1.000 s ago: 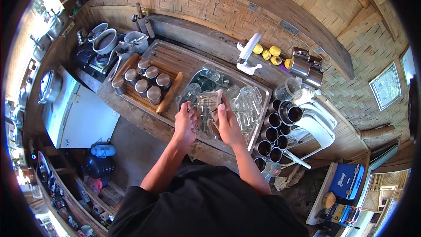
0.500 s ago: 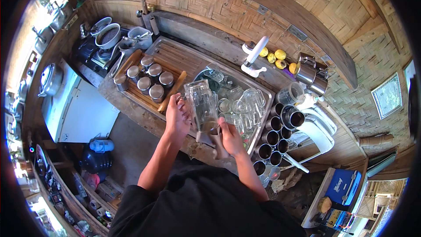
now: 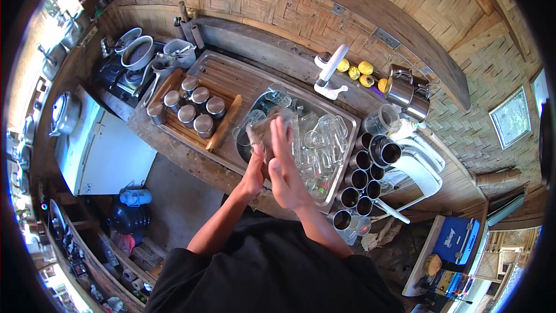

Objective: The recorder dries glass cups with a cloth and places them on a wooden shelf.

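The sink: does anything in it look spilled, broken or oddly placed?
Glass mugs lie jumbled in the sink, some on their sides, which looks untidy beside the upright metal cups at its right. No clear breakage or spill shows.

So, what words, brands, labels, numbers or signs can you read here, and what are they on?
Blue box at the right: pale lettering, which I won't copy out.
White appliance at the left: a small dark mark low on its front, too small to read.
Brown cloth in the middle: blurred, no text can be made out.
Glass mugs: none that I can make out.
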Demonstrator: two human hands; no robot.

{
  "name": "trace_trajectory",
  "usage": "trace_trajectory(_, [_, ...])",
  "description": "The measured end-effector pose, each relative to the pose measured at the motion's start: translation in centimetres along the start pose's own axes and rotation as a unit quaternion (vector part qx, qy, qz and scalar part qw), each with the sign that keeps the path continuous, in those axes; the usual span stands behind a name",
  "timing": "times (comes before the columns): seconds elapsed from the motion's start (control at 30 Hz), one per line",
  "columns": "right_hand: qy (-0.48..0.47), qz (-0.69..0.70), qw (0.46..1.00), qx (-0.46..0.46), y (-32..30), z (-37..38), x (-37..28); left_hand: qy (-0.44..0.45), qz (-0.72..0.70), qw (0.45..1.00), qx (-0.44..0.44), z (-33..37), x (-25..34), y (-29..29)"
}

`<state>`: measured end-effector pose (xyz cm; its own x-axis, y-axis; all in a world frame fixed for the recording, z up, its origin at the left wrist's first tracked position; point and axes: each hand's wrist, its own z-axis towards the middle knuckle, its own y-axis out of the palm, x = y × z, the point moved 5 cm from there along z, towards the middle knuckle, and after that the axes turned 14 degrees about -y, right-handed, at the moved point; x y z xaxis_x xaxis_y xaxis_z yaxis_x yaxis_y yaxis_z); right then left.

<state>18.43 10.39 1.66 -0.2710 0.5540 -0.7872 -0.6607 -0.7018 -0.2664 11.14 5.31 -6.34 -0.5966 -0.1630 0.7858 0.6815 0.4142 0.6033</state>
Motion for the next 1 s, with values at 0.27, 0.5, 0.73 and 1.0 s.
trace_trajectory(0.27, [0.059, 0.091, 0.993, 0.040, -2.6, -0.7, 0.8, -0.187, -0.042, 0.980, 0.048, -0.9, 0.6, -3.5])
trace_trajectory(0.5, [0.231, 0.293, 0.918, 0.133, -2.0, -4.3, 7.5, -0.190, -0.042, 0.981, 0.016, -1.9, 2.1, -1.7])
trace_trajectory(0.73, [0.255, 0.260, 0.914, 0.178, -1.1, -5.8, 7.9, -0.138, 0.105, 0.978, 0.116, -1.9, 2.4, -4.4])
trace_trajectory(1.0, [0.218, 0.219, 0.920, 0.241, -0.2, -5.3, 7.4, -0.048, -0.022, 0.997, 0.052, -1.6, -1.3, -4.0])
